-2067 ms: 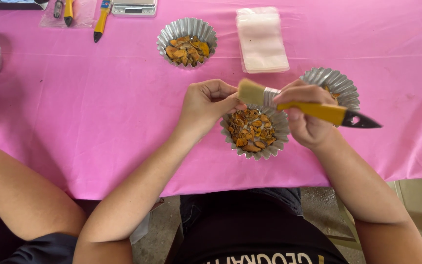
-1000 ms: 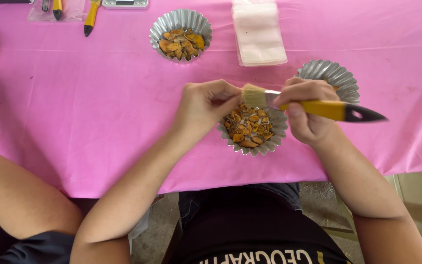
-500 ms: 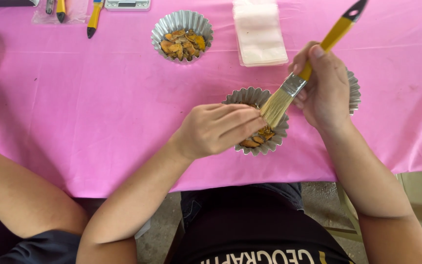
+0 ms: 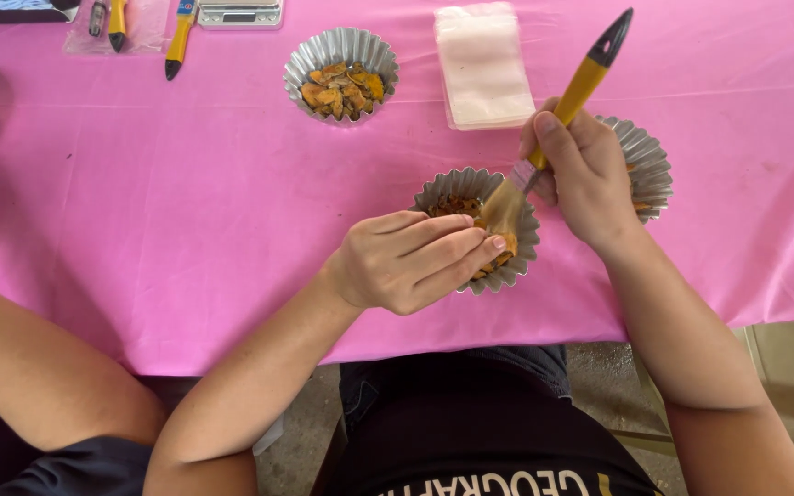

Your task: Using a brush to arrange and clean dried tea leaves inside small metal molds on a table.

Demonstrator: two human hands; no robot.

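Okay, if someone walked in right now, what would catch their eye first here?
The bright pink tablecloth fills the view. At its near edge, the right hand angles a yellow-handled brush onto a brownish piece pinched in the left hand over a fluted foil cup. Another foil cup of pieces sits farther back.

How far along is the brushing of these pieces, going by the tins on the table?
In hand: the right hand holds a yellow-handled brush, bristles on a piece pinched by the left hand over the near tin. That tin holds pieces. The far tin is full and untouched. The tin behind the right hand is mostly hidden, so what is done cannot be told.
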